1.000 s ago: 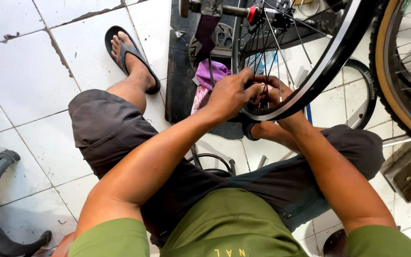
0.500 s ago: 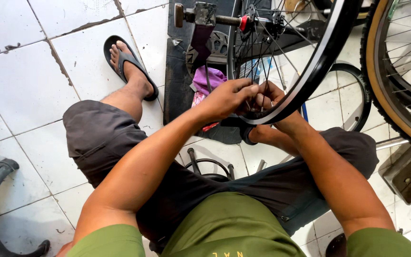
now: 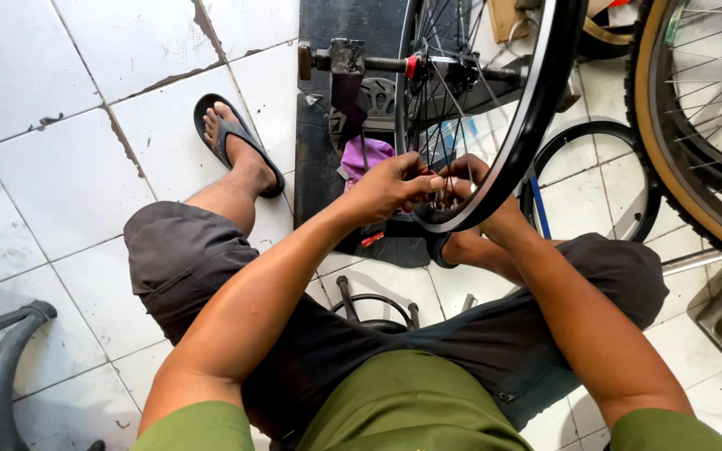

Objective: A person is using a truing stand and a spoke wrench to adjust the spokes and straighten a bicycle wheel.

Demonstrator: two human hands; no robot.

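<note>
Rim (image 3: 536, 108) upright, axle (image 3: 378, 63) left-right, hands (image 3: 428, 188) gripping.

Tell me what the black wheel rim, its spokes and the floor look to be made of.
Black wheel rim: probably painted or anodised metal, going by its smooth glossy sheen and crisp edge.
Spokes: thin bright wire, likely steel; they glint silver.
Floor: glazed white ceramic tiles, judging by the grout lines, soft shine and chipped, cracked edges.
Both the left hand and right hand touch the rim's lowest part.

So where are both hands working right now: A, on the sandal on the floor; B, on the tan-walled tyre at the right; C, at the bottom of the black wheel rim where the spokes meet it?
C: the left hand and right hand meet at the lowest part of the black rim, fingers on the spokes.
</note>
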